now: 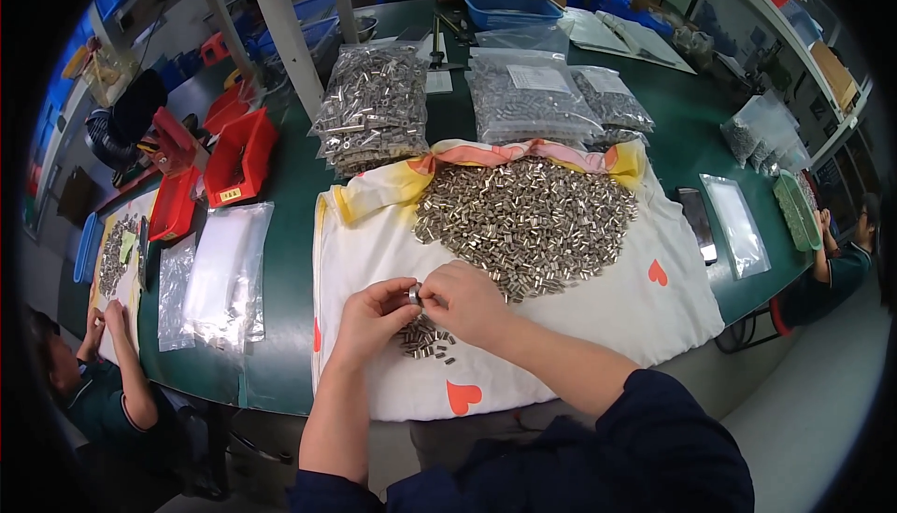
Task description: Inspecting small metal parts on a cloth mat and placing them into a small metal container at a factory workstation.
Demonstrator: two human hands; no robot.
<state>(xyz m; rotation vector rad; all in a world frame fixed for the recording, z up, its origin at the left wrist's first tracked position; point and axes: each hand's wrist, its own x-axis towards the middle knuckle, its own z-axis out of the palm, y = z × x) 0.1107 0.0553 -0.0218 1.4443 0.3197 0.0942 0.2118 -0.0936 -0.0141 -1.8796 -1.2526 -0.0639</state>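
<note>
My left hand (372, 321) pinches a small shiny metal ring (414, 295) between thumb and fingertips. Close against it, my right hand (464, 300) has its fingers pressed together at the ring; whatever they grip is hidden. Below the hands lies a small heap of short metal cylinders (426, 339). Beyond them a much larger heap of the same metal cylinders (533, 219) spreads over a white cloth (579, 326) with red hearts. The cloth's far edge is rolled up behind the heap.
Bulging clear bags of metal parts (371, 102) and more filled bags (533, 92) stand behind the cloth. Flat plastic bags (226, 270) and red bins (238, 158) lie left. A phone (696, 223) and an empty-looking bag (735, 223) lie right. Other people work around the table.
</note>
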